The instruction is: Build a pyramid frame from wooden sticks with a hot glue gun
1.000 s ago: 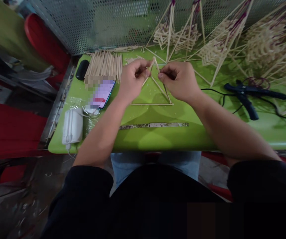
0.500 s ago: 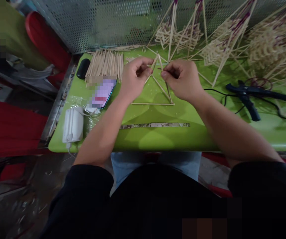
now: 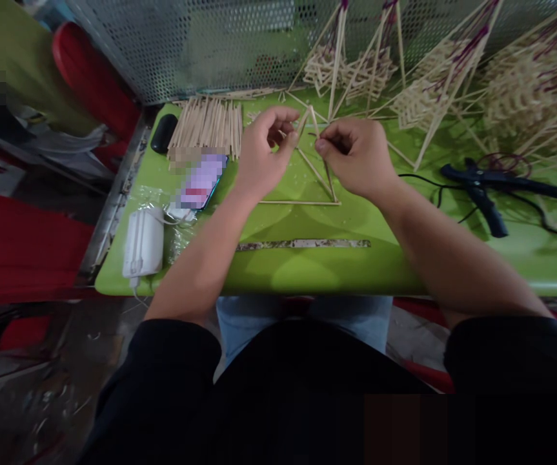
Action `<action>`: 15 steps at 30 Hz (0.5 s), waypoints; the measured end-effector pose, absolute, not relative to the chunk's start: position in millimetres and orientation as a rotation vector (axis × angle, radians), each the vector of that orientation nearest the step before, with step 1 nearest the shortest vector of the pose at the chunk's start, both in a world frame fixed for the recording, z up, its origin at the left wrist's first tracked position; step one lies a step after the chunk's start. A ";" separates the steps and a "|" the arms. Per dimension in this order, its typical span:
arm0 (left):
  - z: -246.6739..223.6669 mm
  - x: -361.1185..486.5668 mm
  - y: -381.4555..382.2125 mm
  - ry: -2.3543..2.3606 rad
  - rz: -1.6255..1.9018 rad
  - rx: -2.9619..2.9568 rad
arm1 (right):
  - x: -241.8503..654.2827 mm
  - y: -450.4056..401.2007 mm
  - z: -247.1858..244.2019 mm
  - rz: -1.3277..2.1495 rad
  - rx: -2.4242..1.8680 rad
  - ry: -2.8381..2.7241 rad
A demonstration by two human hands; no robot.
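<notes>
A frame of thin wooden sticks, joined into a pointed triangular shape, stands on the green table in front of me. My left hand is at its left side, thumb and fingertips curled around a slanting stick close to the top. On the other side, my right hand pinches the right slanting stick between thumb and forefinger. A small dark bit pokes out by the right fingertips, too small to name. My left hand and forearm hide the frame's left corner. Nearer to me lies a flat, speckled strip.
A pile of loose sticks, a black object, a phone and a white power bank are at left. Black-handled glue gun or pliers-like tool lies right, with cables. Finished-looking stick structures crowd the back right before a perforated metal panel.
The left fingers have loosened a little, with a wider gap between thumb and forefinger. The right hand keeps its pinch almost in place. The view has shifted slightly.
</notes>
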State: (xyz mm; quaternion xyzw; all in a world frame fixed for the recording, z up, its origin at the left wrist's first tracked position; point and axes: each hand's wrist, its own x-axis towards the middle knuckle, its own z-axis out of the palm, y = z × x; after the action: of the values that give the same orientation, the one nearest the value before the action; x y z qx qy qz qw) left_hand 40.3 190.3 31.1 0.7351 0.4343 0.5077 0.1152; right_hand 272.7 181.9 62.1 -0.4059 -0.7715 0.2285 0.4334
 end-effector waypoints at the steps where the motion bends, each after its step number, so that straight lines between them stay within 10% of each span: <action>1: 32.1 41.6 188.8 1.285 1.513 2.157 | 272.9 181.9 61.9 0.564 -1.014 -1.925; 15: 49.1 45.7 187.4 1.241 1.541 2.310 | 274.8 181.5 61.3 0.544 -1.002 -1.952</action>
State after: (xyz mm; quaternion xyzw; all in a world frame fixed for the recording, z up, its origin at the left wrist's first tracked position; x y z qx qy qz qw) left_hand 45.7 187.4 49.1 0.7585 0.4076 0.5060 0.0500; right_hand 274.8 181.5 61.3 -0.4009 -0.7812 0.2176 0.4263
